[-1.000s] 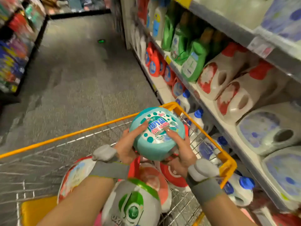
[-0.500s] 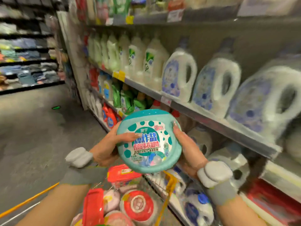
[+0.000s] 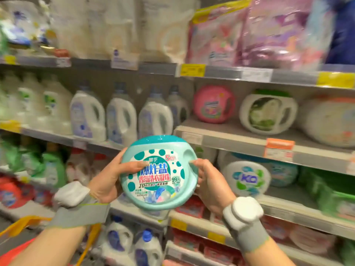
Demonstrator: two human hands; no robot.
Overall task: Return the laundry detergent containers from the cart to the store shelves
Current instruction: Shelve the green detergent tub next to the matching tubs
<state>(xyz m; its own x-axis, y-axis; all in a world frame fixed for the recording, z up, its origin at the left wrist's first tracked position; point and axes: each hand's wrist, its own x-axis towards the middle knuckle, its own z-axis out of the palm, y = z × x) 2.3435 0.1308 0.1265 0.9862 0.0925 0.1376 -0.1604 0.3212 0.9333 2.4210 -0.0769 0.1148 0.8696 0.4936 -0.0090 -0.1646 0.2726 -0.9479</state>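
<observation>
- Store shelves (image 3: 240, 139) fill the view, several tiers high, with grey edges carrying yellow and orange price tags.
- White detergent jugs (image 3: 121, 114) with handles stand in a row on the middle shelf at left.
- To the right on that tier sit a round pink tub (image 3: 214, 104) and a white tub (image 3: 268, 111) with green contents.
- A round teal detergent pod tub (image 3: 158, 172), white label with teal dots, is held up in front of the shelves, label facing the camera.
- The left hand (image 3: 109, 179) grips its left side, thumb lying across the label.
- The right hand (image 3: 211, 184) grips its right side, thumb at the recessed handle.
- Both wrists wear grey bands with white pads.
- An orange cart rim (image 3: 21, 224) shows at lower left, blurred.
</observation>
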